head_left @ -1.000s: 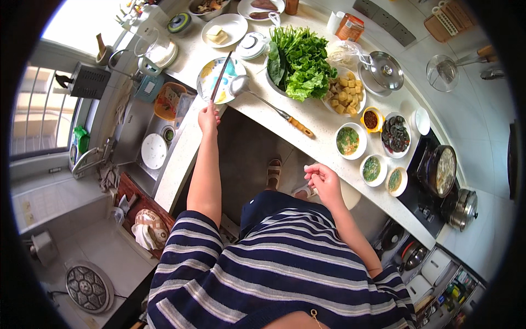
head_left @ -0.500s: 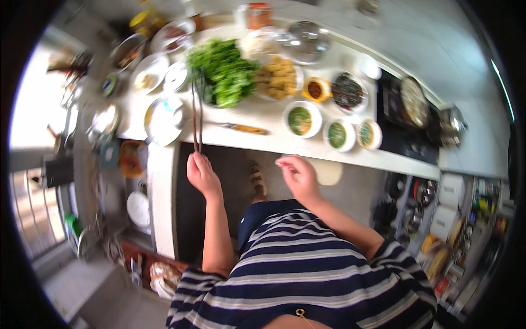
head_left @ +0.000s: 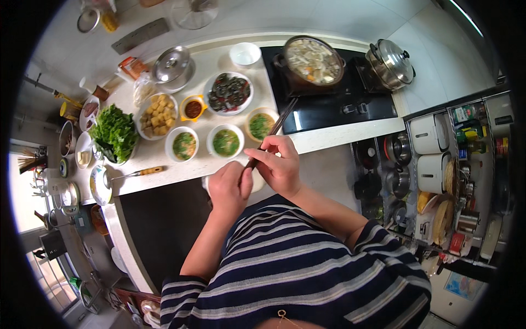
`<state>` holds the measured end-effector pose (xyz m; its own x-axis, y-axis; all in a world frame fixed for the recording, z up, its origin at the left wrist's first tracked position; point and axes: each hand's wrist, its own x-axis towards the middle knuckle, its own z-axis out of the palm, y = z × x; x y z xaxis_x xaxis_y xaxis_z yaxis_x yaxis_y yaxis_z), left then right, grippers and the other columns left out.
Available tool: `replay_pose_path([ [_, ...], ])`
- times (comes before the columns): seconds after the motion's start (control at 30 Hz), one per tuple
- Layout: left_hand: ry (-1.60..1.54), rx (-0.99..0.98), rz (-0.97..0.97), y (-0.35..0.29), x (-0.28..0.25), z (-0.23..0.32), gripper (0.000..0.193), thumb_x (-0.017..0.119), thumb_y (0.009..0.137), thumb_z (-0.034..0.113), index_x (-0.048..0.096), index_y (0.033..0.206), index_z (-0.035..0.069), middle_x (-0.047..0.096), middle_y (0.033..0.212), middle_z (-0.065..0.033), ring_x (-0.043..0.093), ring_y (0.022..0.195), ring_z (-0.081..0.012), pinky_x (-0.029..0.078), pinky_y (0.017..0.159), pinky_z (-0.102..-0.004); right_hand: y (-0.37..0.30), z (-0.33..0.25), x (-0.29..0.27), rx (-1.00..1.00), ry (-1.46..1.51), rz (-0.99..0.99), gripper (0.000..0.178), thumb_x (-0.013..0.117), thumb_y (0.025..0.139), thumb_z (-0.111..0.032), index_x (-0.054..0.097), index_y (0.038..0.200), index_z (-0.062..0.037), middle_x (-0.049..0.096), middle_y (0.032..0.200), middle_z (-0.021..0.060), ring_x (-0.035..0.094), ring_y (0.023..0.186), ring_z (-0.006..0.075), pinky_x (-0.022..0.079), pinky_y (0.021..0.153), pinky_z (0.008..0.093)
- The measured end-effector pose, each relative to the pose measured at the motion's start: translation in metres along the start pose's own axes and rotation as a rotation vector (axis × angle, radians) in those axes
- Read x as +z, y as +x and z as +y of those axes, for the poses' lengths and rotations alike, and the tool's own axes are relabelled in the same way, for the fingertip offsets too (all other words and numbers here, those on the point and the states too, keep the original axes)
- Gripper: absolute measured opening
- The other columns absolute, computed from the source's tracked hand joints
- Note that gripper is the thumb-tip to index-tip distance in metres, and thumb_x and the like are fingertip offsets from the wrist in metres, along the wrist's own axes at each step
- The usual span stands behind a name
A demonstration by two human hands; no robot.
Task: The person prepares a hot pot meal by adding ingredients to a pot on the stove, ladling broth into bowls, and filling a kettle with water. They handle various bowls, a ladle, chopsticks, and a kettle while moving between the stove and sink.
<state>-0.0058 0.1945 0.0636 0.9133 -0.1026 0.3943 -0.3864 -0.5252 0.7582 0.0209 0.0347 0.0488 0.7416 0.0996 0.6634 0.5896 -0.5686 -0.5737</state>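
Note:
A pair of long dark chopsticks [head_left: 280, 122] slants up and to the right, tips by the front edge of the black stove [head_left: 323, 118]. My left hand [head_left: 229, 187] is closed round their lower end. Pressed close beside it, my right hand [head_left: 280, 163] has its thumb and fingers on the same chopsticks. Just beyond my hands stand small white bowls of chopped green herbs: a left one [head_left: 182, 145], a middle one [head_left: 225, 141] and a right one [head_left: 261, 125], partly behind the chopsticks. On the stove a dark pot [head_left: 312, 59] holds food in broth.
A lidded steel pot [head_left: 390, 64] stands at the stove's right. The counter also bears leafy greens [head_left: 114, 133], tofu-like cubes [head_left: 158, 115], a yellow sauce dish [head_left: 193, 108], a bowl of dark pieces [head_left: 230, 92], a steel-lidded pot [head_left: 173, 67] and a wooden-handled utensil [head_left: 143, 171].
My view has turned right, toward the stove. The chopsticks, earlier in my left hand alone, now slant right, and my right hand has come over onto them.

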Motion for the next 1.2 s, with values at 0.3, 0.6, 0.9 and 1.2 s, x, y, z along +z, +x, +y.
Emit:
replay_pose_path([
  [0.3, -0.22, 0.14, -0.47, 0.049, 0.163, 0.117, 0.021, 0.075, 0.084, 0.024, 0.064, 0.092, 0.007, 0.06, 0.079, -0.0093, 0.063, 0.072, -0.0266, 0.05, 0.064, -0.0373, 0.046, 0.199, -0.169, 0.109, 0.067, 0.261, 0.018, 0.069, 0.085, 0.006, 0.074, 0.1, -0.0023, 0.068, 0.101, 0.0088, 0.065, 0.076, 0.014, 0.051, 0.066, 0.0226],
  [0.6, -0.005, -0.147, -0.496, 0.04, 0.172, 0.105, 0.01, 0.071, 0.085, 0.016, 0.068, 0.088, 0.007, 0.066, 0.082, -0.0087, 0.064, 0.076, -0.0295, 0.051, 0.068, -0.0394, 0.121, 0.348, -0.222, 0.462, -0.016, 0.179, 0.012, 0.069, 0.089, -0.009, 0.072, 0.097, -0.0009, 0.073, 0.084, 0.01, 0.071, 0.076, 0.0169, 0.054, 0.072, 0.0288],
  [0.9, 0.018, -0.156, -0.407, 0.041, 0.188, 0.105, 0.01, 0.071, 0.085, 0.016, 0.069, 0.089, 0.007, 0.065, 0.08, -0.0089, 0.063, 0.076, -0.0299, 0.05, 0.067, -0.0389, 0.141, 0.422, -0.179, 0.583, 0.113, 0.118, 0.015, 0.065, 0.087, -0.014, 0.075, 0.094, -0.0052, 0.072, 0.079, 0.0057, 0.068, 0.071, 0.0155, 0.052, 0.067, 0.0289],
  [1.2, 0.058, -0.166, -0.492, 0.05, 0.185, 0.1, 0.011, 0.07, 0.084, 0.013, 0.07, 0.09, 0.004, 0.067, 0.085, -0.0101, 0.065, 0.078, -0.029, 0.052, 0.071, -0.0378, 0.134, 0.414, -0.16, 0.697, 0.507, -0.029, 0.012, 0.067, 0.09, -0.007, 0.075, 0.098, -0.0028, 0.072, 0.092, 0.0045, 0.068, 0.08, 0.0126, 0.056, 0.071, 0.0263],
])
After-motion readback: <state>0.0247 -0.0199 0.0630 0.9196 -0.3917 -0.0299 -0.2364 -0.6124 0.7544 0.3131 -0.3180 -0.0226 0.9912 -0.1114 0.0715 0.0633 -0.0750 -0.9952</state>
